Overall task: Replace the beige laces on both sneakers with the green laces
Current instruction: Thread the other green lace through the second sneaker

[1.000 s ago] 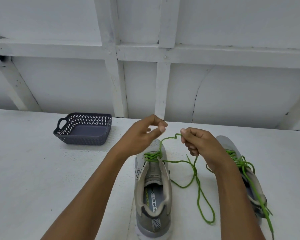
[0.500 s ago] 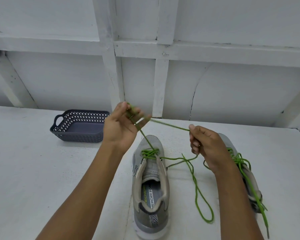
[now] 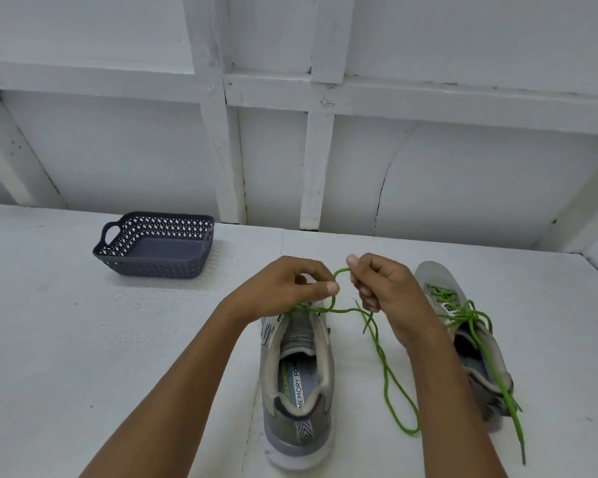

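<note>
Green is the only lace colour I can find from the head view, so I judge the swap nearly done. The green lace [image 3: 377, 343] runs out of the top of the grey sneaker [image 3: 297, 374] standing heel-towards-me between my forearms, and its slack trails in a long loop on the table [image 3: 83, 339] just to that shoe's right. My left hand [image 3: 283, 288] pinches one strand between thumb and fingertips right above the tongue. My right hand [image 3: 384, 284] is curled around the other strand, holding up a small loop close beside my left thumb. This looks like the bow being formed. The second sneaker [image 3: 439, 281] sits further right, partly behind my right wrist. The second green lace [image 3: 477, 326] is threaded and crossed there, with its ends hanging past the heel. My left hand covers the upper eyelets of the grey sneaker, so I cannot tell whether every hole is filled. No beige lace shows anywhere. The dark basket [image 3: 156, 267] stands well apart at the far left. What seems left is drawing this knot tight.
</note>
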Demonstrator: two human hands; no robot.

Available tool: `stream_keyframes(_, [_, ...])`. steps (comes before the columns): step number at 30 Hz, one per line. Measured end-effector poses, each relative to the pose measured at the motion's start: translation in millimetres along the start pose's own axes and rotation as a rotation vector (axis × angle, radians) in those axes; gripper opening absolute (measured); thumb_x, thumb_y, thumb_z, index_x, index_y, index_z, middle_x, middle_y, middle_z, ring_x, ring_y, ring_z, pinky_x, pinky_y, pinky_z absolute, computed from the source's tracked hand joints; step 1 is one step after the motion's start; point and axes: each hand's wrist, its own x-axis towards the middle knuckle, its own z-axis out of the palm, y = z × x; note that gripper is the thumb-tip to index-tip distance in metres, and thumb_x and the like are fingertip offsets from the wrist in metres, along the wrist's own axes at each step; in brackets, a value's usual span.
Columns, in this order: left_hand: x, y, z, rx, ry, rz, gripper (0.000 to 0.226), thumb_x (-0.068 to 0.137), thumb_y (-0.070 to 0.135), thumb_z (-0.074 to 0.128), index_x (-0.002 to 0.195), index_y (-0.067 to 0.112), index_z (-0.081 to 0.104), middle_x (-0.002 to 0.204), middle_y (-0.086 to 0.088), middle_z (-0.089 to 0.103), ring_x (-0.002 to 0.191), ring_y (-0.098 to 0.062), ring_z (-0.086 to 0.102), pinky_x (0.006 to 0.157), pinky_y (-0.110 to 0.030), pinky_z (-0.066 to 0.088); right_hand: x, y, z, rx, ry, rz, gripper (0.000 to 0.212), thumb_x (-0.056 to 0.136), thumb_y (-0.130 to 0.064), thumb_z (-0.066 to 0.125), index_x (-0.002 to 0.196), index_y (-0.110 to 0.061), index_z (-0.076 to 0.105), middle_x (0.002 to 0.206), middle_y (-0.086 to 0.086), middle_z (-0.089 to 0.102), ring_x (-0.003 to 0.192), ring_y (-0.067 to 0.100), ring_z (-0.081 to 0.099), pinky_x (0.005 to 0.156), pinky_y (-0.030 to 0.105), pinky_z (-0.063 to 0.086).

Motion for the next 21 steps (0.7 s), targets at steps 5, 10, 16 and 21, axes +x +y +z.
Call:
stream_keyframes(5, [3,-11,-14,-0.202,0.261,-0.023,0.016,0.091,0.018,0.064,0.08,0.009,0.073,0.07,0.0,0.063,0.06,-0.018,0.045,0.057,-0.031,0.039,2,-2,-3,0.073,0.07,-0.019,0.036,0.095,-0.03,0.061,0.063,-0.013,0.054,0.061,0.004,0.046,0.059,0.016,0.039,0.053,0.027,0.036])
stream_keyframes(10, [12,-37,-31,0.235,0.601,-0.08,0.014,0.091,0.024,0.066,0.079,0.018,0.066,0.089,0.001,0.069,0.082,-0.017,0.063,0.075,-0.034,0.05,11,-3,-7,0.297,0.216,-0.054,0.035,0.095,-0.017,0.06,0.06,-0.014,0.055,0.071,0.003,0.061,0.078,0.017,0.059,0.062,0.03,0.05])
stream_keyframes(16, [17,-49,-37,0.43,0.5,-0.105,0.026,0.092,0.033,0.066,0.117,0.025,0.065,0.119,0.005,0.06,0.108,-0.014,0.057,0.095,-0.042,0.047,22,-2,13,0.309,0.147,-0.141,0.031,0.092,0.001,0.059,0.062,-0.005,0.054,0.065,0.01,0.066,0.071,0.022,0.063,0.081,0.033,0.052])
stream_keyframes(21, [3,-39,-36,0.421,0.444,-0.114,0.019,0.09,0.037,0.067,0.1,0.023,0.06,0.099,0.01,0.061,0.083,-0.009,0.06,0.074,-0.031,0.047,22,1,17,-0.077,-0.055,-0.096,0.027,0.086,-0.018,0.074,0.074,0.0,0.057,0.065,0.014,0.06,0.065,0.015,0.055,0.069,0.028,0.047])
